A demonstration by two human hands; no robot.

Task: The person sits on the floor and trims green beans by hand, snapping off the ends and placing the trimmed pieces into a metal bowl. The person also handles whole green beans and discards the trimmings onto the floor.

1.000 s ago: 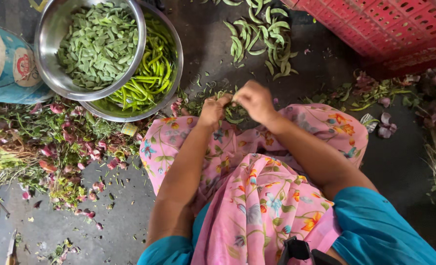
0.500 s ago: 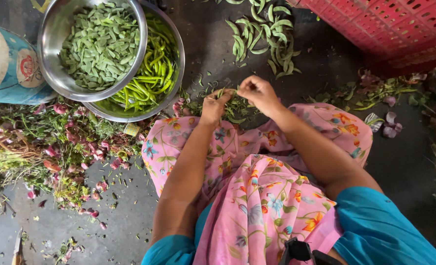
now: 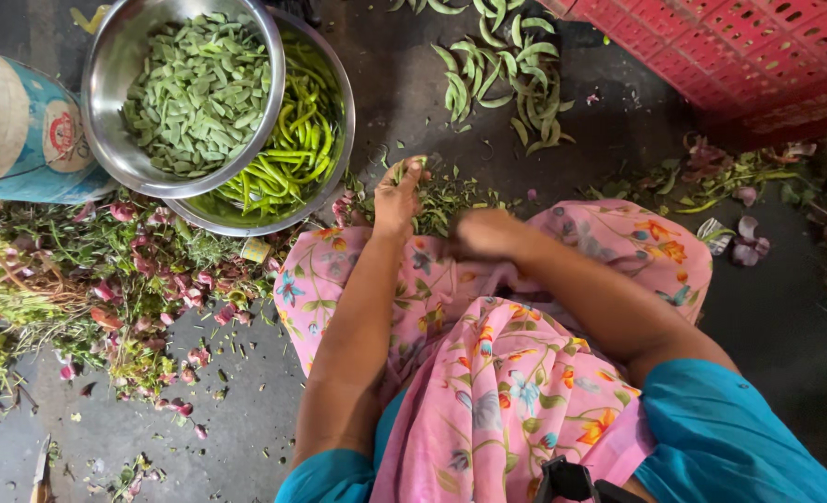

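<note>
Seen from above, seated on a dark floor point(image 3: 413, 84) with a pink floral cloth point(image 3: 488, 373) spread over the lap, likely there to catch trimmings. Left hand point(image 3: 397, 197) reaching forward past the knee, fingertips pinched narrow on a small green bean piece point(image 3: 398, 171), held out toward the bowls. Right hand point(image 3: 484, 233) blurred with motion just beside it, low over the cloth's edge; closed or loose, cannot tell, and possibly holding something too small to make out. Whole green bean pods point(image 3: 507, 74) heaped a little farther ahead, within easy reach of either hand. To the left, two steel bowls nested off-centre: the upper bowl point(image 3: 106, 112) filled with cut flat green pieces point(image 3: 195, 98), the lower bowl point(image 3: 339, 140) showing long green chillies point(image 3: 288, 154) where it is not covered. Green scraps point(image 3: 455, 196) scattered between hands and knees. Pinkish peels and stalks point(image 3: 115, 289) spread leftward, a red crate point(image 3: 749, 56) at upper right, a blue-and-white container point(image 3: 22, 130) at far left.
</note>
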